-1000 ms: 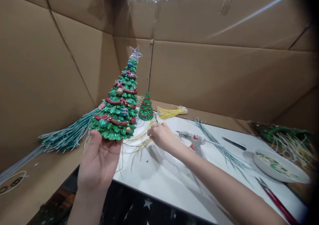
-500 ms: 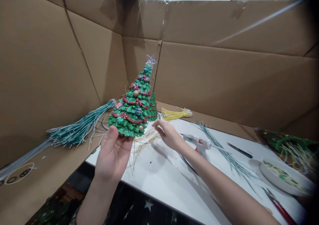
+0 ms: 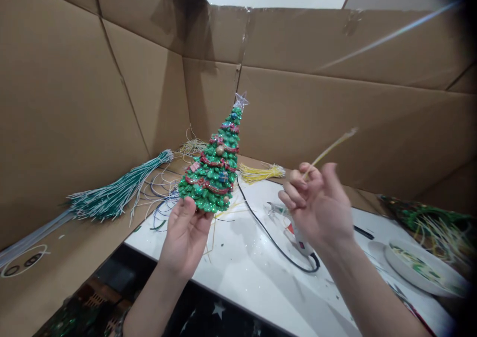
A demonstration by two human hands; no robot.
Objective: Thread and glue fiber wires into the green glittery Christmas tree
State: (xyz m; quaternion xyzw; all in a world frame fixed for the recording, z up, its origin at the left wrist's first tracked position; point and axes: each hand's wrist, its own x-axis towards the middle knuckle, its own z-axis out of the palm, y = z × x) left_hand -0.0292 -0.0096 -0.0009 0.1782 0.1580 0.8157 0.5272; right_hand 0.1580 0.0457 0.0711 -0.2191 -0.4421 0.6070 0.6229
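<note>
My left hand (image 3: pixel 185 235) holds a green glitter Christmas tree (image 3: pixel 213 170) by its base, above the white table's left edge. The tree stands upright, with red garlands, small ornaments and a clear star (image 3: pixel 241 100) on top. My right hand (image 3: pixel 318 205) is raised to the right of the tree, palm toward me, fingers pinched on a thin yellow strand (image 3: pixel 330 149) that points up and right. Behind that hand a white glue gun (image 3: pixel 294 227) lies on the table, partly hidden.
Cardboard walls (image 3: pixel 335 113) enclose the white table (image 3: pixel 253 272). A green-white strand bundle (image 3: pixel 115 193) lies left, a yellow bundle (image 3: pixel 261 172) at the back, a black cord (image 3: pixel 268 235) across the table, a white dish (image 3: pixel 417 267) and green-yellow strands (image 3: pixel 432 217) at right.
My right hand has lifted off the table with a yellow strand pinched in its fingers and moved right. The tree has shifted slightly right in my left hand.
</note>
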